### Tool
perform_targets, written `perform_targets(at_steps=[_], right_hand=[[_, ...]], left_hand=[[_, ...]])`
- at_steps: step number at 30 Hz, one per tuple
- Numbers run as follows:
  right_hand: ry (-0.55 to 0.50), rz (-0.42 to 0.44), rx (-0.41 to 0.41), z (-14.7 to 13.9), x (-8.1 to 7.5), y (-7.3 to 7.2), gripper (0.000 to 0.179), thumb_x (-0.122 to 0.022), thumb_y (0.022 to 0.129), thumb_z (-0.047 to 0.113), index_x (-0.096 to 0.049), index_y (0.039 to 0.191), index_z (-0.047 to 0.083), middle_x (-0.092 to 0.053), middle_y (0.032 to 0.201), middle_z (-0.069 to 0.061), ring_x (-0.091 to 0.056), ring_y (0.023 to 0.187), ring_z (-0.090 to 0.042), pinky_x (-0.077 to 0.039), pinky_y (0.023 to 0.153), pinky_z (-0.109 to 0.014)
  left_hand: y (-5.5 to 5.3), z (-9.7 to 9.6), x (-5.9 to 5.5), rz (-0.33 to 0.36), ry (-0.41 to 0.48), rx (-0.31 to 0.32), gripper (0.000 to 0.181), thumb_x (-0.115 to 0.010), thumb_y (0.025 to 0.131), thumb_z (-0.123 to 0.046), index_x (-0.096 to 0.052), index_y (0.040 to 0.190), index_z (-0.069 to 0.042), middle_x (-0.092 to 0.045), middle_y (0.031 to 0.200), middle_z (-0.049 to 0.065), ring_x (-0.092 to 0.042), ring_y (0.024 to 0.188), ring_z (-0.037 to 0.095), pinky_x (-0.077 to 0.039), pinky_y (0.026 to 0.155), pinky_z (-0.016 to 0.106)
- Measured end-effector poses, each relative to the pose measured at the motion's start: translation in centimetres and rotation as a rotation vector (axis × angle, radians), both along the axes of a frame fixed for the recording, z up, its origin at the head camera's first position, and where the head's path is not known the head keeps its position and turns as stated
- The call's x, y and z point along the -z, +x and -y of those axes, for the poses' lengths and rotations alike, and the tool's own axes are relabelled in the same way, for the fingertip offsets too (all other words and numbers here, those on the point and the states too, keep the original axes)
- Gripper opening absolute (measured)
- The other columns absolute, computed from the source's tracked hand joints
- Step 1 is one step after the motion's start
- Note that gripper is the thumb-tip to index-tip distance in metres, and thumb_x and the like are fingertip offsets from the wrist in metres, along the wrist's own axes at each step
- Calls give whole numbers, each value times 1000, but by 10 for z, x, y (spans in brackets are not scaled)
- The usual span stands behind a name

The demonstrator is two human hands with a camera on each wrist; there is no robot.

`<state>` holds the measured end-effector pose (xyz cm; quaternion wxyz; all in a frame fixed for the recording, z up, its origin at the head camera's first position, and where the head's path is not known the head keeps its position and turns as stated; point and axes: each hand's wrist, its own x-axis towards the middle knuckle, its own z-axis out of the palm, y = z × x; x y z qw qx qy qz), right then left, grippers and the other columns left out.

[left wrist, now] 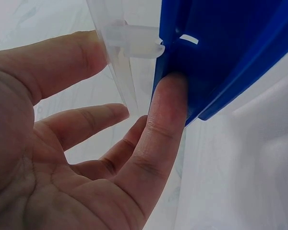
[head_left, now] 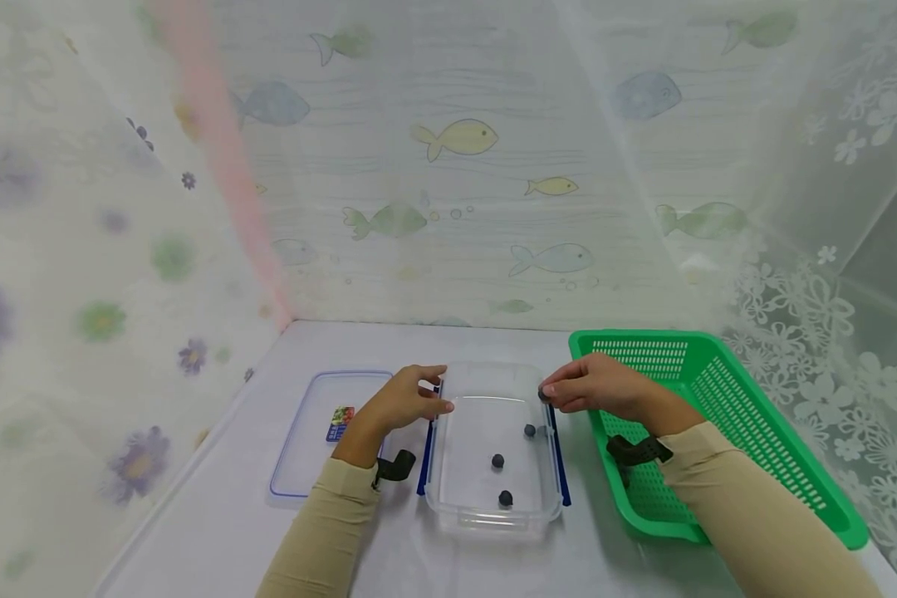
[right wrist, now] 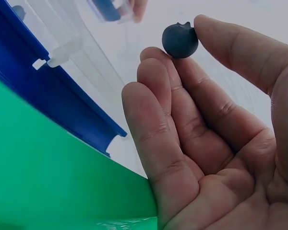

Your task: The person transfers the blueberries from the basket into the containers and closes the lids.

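Note:
A clear plastic box (head_left: 467, 432) with blue side clips (head_left: 561, 465) stands in the middle of the table. Three dark blueberries (head_left: 497, 461) lie apart on its floor. My left hand (head_left: 407, 397) holds the box's left wall; in the left wrist view one fingertip presses the blue clip (left wrist: 221, 52) and the thumb touches the clear wall. Over the box's right edge, my right hand (head_left: 594, 386) pinches another blueberry (right wrist: 180, 40) between thumb and fingertips. The right wrist view shows that blueberry's small crown facing up.
A green slotted basket (head_left: 773, 415) stands right of the box, under my right forearm; the forearm hides part of its inside. Left of the box lies a clear lid (head_left: 291, 453) with a blue rim and a colourful label (head_left: 340, 423). Patterned curtains (head_left: 448, 183) enclose the table.

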<state>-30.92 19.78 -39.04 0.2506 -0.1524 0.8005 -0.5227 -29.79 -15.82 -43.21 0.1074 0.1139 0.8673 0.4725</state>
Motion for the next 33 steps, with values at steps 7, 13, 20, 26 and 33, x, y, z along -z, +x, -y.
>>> perform_targets(at_steps=[7,13,20,26,33], right_hand=[[3,-3,8,3,0,0,41,-76,96,26,-72,125,-2,-74,122,-15,-72,112,-25,-60,95,-39],[7,-4,19,3,0,0,40,-77,96,26,-73,124,-2,-75,120,-15,-72,111,-26,-60,95,-41],[9,-12,19,3,0,0,41,-77,96,27,-73,124,-2,-76,118,-12,-72,111,-25,-60,95,-40],[0,-12,24,2,0,0,42,-77,95,27,-73,124,-3,-76,118,-13,-72,110,-24,-59,97,-44],[-7,-6,30,2,1,-1,37,-79,94,25,-75,121,0,-71,126,-22,-73,110,-23,-60,95,-42]], left_hand=[[1,0,0,5,-2,1,78,-85,88,-21,-47,156,-11,-54,147,16,-69,105,21,-62,86,38],[0,0,0,4,7,9,78,-84,89,-20,-47,156,-11,-54,147,17,-69,104,21,-62,86,38],[-1,1,1,2,-5,6,78,-84,89,-21,-47,157,-13,-54,147,15,-69,108,21,-62,87,38],[-1,1,1,-1,12,25,77,-83,90,-18,-46,157,-10,-53,148,17,-69,110,24,-62,87,39],[0,1,0,-10,4,28,77,-83,90,-19,-46,157,-9,-53,147,17,-68,110,24,-62,88,40]])
